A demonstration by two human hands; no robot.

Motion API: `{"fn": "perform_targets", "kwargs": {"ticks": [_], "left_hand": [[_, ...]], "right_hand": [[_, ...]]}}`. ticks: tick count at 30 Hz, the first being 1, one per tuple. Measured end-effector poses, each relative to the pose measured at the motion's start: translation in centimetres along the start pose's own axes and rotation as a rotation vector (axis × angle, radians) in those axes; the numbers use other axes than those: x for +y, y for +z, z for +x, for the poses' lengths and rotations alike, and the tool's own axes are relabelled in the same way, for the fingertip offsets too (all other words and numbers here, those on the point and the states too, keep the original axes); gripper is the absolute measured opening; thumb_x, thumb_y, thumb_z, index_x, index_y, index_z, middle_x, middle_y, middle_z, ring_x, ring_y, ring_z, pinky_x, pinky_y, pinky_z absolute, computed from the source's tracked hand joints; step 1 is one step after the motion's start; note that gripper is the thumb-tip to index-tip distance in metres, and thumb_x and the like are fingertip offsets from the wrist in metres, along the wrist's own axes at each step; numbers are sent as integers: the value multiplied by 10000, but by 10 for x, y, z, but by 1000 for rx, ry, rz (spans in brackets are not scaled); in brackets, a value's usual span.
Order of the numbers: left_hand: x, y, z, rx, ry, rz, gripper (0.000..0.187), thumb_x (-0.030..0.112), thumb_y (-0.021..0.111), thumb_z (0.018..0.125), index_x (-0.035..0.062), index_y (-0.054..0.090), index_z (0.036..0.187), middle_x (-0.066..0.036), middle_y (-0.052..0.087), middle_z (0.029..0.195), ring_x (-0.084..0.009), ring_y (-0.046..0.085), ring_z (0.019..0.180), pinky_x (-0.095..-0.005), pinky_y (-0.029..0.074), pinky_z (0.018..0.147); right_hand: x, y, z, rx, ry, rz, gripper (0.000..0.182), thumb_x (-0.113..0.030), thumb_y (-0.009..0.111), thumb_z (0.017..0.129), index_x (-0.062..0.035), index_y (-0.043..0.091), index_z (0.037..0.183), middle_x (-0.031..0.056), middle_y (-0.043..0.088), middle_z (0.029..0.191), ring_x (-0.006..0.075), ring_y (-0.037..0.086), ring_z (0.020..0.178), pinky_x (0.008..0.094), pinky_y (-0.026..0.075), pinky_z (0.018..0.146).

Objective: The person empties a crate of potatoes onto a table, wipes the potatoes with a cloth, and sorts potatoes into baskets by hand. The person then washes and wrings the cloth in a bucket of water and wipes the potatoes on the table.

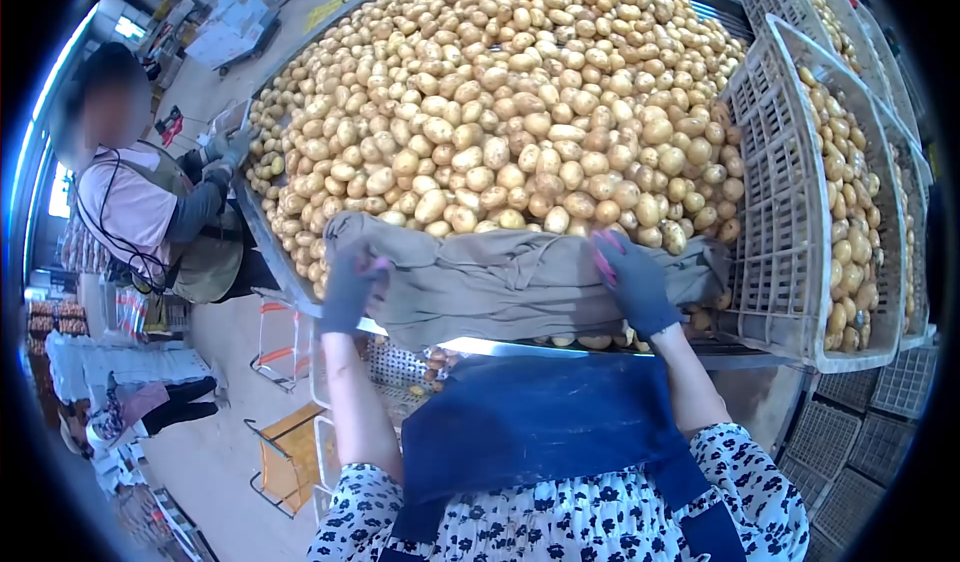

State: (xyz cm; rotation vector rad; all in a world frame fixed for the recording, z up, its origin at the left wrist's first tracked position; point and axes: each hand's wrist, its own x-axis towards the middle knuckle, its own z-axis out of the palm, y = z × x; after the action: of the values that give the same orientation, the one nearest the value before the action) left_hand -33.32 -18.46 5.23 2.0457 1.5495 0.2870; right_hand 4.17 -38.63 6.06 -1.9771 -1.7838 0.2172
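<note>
**Two gloved hands on a cloth at the edge of the potato table**

The landmark here is the large metal sorting table (268,234), which is heaped with small yellow potatoes (500,92); all other places are told from it.

On the near edge of this table lies a long, crumpled grey-brown cloth (500,277); it hangs a little over the rim and covers the nearest potatoes. The left hand (350,287), in a dark grey work glove, is at the left end of the cloth; its fingers are curled and closed on a fold of the fabric. The right hand (635,282), in the same kind of glove (with some pink at the fingers), is at the right part of the cloth; its fingers are bent down onto the fabric, but I cannot tell if they really pinch it or only press it. The two hands are well apart, with the middle of the cloth between them.

Just below the near edge of the table is the dark blue apron (540,422) of the person, over a white blouse with dark flowers (600,522).

At the right side of the table stands a white plastic lattice crate (790,212), tilted, with potatoes in it; more such crates are behind it.

At the left side of the table another person (150,207), in a pink shirt and grey gloves, has both hands at the rim.
</note>
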Motion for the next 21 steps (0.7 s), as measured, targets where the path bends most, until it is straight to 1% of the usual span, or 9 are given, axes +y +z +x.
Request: {"fn": "perform_targets", "kwargs": {"ticks": [1, 3, 8, 11, 14, 16, 18, 20, 21], "left_hand": [[2, 9, -1, 22, 211, 100, 544, 296, 655, 785, 67, 464, 1240, -163, 510, 1074, -323, 517, 981, -396, 438, 833], [7, 17, -9, 18, 106, 61, 564, 306, 649, 772, 68, 450, 1244, -228, 469, 1120, -390, 461, 1048, -425, 407, 881], [16, 34, -13, 96, 50, 77, 555, 241, 602, 799, 71, 409, 1291, -243, 427, 1222, -413, 399, 1162, -444, 352, 962], [17, 25, -22, 79, 33, 67, 573, 238, 583, 820, 72, 375, 1328, -237, 338, 1351, -378, 295, 1278, -416, 270, 1046], [23, 23, -31, 94, -5, -94, 622, 242, 575, 838, 81, 311, 1378, -205, 257, 1416, -330, 289, 1295, -376, 269, 1047], [21, 29, -31, 107, 12, -80, 632, 239, 576, 840, 84, 297, 1386, -201, 271, 1405, -318, 298, 1289, -371, 278, 1042], [38, 31, -30, 102, 20, -206, 619, 236, 576, 852, 84, 300, 1385, -188, 305, 1377, -285, 348, 1254, -367, 297, 1029], [57, 33, -28, 99, 59, -171, 598, 234, 576, 855, 81, 320, 1373, -180, 322, 1367, -276, 386, 1220, -355, 327, 1003], [61, 34, -25, 91, 108, -141, 577, 233, 577, 858, 78, 341, 1361, -173, 338, 1358, -267, 424, 1186, -342, 357, 978]], "right_hand": [[-6, 3, 7, 0, -5, -4, 384, -129, 561, 836, -115, 514, 1217, 126, 536, 1183, 300, 570, 966, 358, 478, 786], [-21, 10, 23, 24, -74, 94, 338, -159, 534, 860, -123, 527, 1196, 127, 570, 1085, 307, 568, 957, 382, 479, 759], [-37, 9, 42, -358, 59, 84, 285, -189, 536, 863, -145, 539, 1144, 150, 546, 945, 326, 567, 893, 413, 470, 693], [-35, -11, 14, -37, 47, 251, 260, -205, 550, 850, -142, 549, 1103, 148, 551, 971, 331, 574, 881, 408, 475, 701], [-7, -15, -22, 131, 82, 432, 306, -185, 535, 860, -56, 547, 1137, 116, 583, 1096, 246, 598, 948, 349, 474, 788], [-20, -65, -33, -167, 732, 737, 314, -162, 522, 874, -11, 539, 1149, 120, 584, 1113, 199, 570, 1013, 309, 439, 872], [-7, -70, -53, 285, 411, 762, 300, -174, 512, 888, -11, 545, 1138, 123, 586, 1089, 182, 557, 1020, 291, 422, 901], [4, -91, -65, 501, 389, 437, 300, -205, 498, 904, -6, 543, 1124, 135, 573, 1112, 211, 564, 998, 317, 439, 885], [6, -99, -69, 656, 284, 498, 330, -242, 522, 892, -12, 534, 1128, 141, 563, 1112, 209, 558, 994, 331, 457, 847]]}}
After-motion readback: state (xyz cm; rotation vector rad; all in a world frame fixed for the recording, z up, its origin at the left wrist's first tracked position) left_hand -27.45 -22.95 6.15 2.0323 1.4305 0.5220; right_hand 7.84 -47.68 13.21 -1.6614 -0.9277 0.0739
